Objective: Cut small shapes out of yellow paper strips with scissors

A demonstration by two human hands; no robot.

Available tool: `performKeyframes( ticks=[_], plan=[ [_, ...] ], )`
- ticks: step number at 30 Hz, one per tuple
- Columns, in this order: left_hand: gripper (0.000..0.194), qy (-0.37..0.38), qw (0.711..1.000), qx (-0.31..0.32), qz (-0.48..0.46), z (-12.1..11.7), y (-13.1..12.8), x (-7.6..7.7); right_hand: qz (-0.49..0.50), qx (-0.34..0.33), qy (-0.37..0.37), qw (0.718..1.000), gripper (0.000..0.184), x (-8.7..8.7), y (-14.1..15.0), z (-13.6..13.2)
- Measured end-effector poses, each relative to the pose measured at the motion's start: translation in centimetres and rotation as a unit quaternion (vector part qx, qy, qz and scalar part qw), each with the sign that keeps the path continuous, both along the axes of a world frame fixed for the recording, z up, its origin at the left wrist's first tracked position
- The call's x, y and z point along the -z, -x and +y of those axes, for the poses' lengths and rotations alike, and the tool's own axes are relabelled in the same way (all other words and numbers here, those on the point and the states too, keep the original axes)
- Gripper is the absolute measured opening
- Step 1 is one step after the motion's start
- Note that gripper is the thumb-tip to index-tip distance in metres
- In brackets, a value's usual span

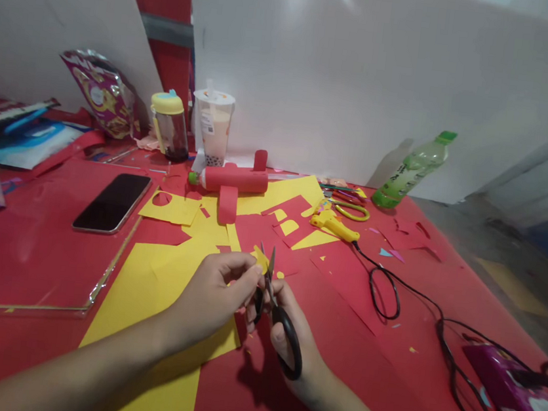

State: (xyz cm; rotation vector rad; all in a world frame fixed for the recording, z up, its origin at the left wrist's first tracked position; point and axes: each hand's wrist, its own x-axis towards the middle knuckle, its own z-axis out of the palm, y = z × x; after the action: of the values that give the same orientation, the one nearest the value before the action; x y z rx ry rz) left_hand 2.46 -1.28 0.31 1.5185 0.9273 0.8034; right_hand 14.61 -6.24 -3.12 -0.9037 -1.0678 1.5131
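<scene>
My left hand (225, 287) pinches a small piece of yellow paper (261, 259) between thumb and fingertips. Black-handled scissors (288, 340) are in my right hand (301, 340), thumb and fingers through the loops. Their blades point away from me, slightly parted, right at the edge of the yellow piece. Under my hands lie a large yellow sheet (156, 324) and red paper. Beyond them a red paper tube (240, 181) with strips attached and a green end lies on its side. Tiny yellow scraps (280, 275) are scattered near the blades.
A phone (112, 203) lies left. Behind stand a snack bag (101, 93), a yellow-lidded bottle (169, 125), a milk tea cup (214, 129) and a tilted green bottle (414, 170). A yellow glue gun (334, 224) trails its cord toward a purple power strip (514, 398).
</scene>
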Motion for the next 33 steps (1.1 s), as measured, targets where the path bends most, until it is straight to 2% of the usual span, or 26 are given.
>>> performKeyframes(
  ticks=[7,11,19,33],
  plan=[
    [0.026,-0.005,1.0,0.004,-0.007,0.0,0.1,-0.3,-0.002,0.011,-0.015,1.0,0.043,-0.4,0.0,0.1],
    [0.025,-0.019,1.0,0.003,0.008,0.1,0.3,-0.4,-0.016,-0.008,-0.024,1.0,0.043,-0.5,-0.1,0.1],
    [0.029,-0.042,0.999,0.018,0.004,0.2,0.3,-0.5,0.022,-0.022,-0.065,0.997,0.039,0.2,-0.1,0.1],
    [0.028,-0.045,0.999,0.011,0.028,0.2,0.3,-0.5,0.062,-0.025,-0.053,0.996,0.038,1.0,-0.1,0.1]
  ],
)
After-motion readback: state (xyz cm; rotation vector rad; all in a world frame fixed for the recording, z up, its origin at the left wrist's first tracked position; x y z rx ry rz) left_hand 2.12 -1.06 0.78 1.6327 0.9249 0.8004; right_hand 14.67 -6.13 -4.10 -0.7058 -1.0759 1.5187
